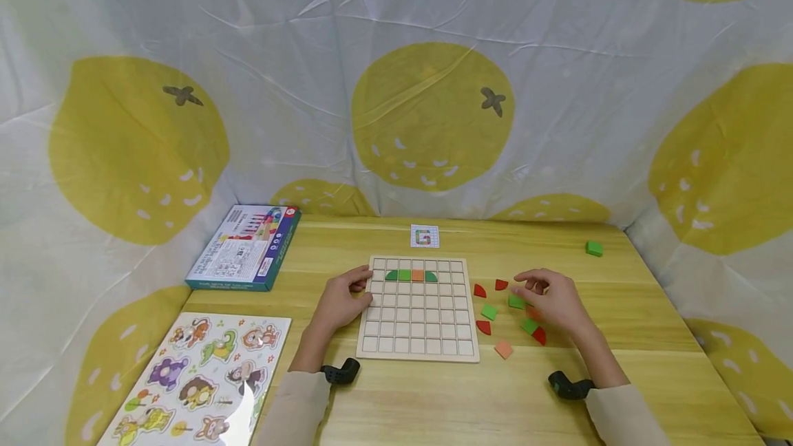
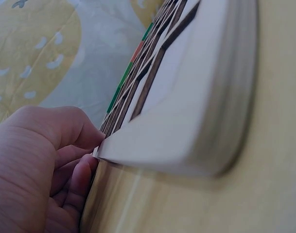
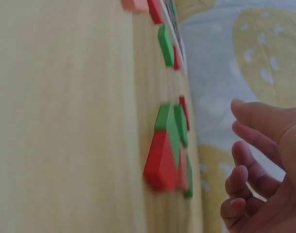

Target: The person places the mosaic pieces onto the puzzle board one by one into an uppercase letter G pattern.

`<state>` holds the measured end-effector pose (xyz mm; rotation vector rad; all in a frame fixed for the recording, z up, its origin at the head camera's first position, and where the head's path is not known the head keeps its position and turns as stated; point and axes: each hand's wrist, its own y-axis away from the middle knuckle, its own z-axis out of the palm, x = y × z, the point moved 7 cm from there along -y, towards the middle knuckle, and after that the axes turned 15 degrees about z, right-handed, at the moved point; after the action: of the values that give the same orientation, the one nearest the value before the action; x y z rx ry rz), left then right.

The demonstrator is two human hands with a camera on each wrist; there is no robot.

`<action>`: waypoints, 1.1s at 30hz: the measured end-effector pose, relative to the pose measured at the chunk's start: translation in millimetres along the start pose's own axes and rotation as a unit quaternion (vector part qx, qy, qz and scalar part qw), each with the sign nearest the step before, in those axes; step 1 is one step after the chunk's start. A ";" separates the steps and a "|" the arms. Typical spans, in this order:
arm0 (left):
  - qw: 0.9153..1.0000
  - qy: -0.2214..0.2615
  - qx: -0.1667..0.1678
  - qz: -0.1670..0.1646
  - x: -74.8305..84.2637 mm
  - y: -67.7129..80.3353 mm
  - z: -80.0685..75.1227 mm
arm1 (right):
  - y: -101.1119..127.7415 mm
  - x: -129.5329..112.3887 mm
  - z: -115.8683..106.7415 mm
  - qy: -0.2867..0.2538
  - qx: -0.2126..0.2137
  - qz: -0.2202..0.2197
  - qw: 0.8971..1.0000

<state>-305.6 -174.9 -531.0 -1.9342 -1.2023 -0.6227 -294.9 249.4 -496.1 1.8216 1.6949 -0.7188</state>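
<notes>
A wooden grid board (image 1: 418,329) lies on the table, with a row of green and orange pieces (image 1: 411,275) set in its second row from the far side. My left hand (image 1: 343,298) holds the board's left edge, the thumb and fingers pinching the rim (image 2: 138,150) in the left wrist view. Over the loose pieces at the board's right hovers my right hand (image 1: 551,298), fingers loosely bent and nothing between them. Below it are a green square (image 1: 515,301) and a red quarter-circle (image 1: 539,336); an orange piece (image 1: 533,312) is partly hidden by the hand.
Behind the board lies a small pattern card (image 1: 424,236). A green block (image 1: 594,248) sits at the far right. To the left are a game box (image 1: 244,246) and an animal puzzle board (image 1: 198,377). Nearer the board lie a green square (image 1: 489,312) and an orange square (image 1: 504,349).
</notes>
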 end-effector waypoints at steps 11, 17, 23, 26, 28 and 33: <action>1.000 0.005 0.002 0.000 0.3 1.1 -0.6 | 7.3 32.4 -17.1 0.013 0.002 0.007 1.000; 1.000 -0.003 0.001 -0.001 -0.7 0.8 0.1 | 7.3 42.5 -21.5 0.031 0.001 0.013 0.999; 1.000 0.000 0.002 -0.002 -0.3 1.0 -0.2 | 5.2 51.7 -24.4 0.037 0.014 0.011 0.999; 1.000 0.000 0.001 0.000 -0.3 0.9 0.3 | 3.9 56.7 -25.1 0.035 0.011 0.007 0.999; 1.000 0.001 0.000 0.001 -0.4 0.8 0.7 | 3.3 59.9 -25.1 0.032 0.004 0.011 0.999; 1.000 -0.001 0.001 0.005 -0.4 0.3 1.0 | 3.4 64.0 -25.0 0.032 -0.004 0.022 0.999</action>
<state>-305.5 -174.3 -532.0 -1.9379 -1.1935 -0.6150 -286.9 312.1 -523.4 1.8897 1.6899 -0.6416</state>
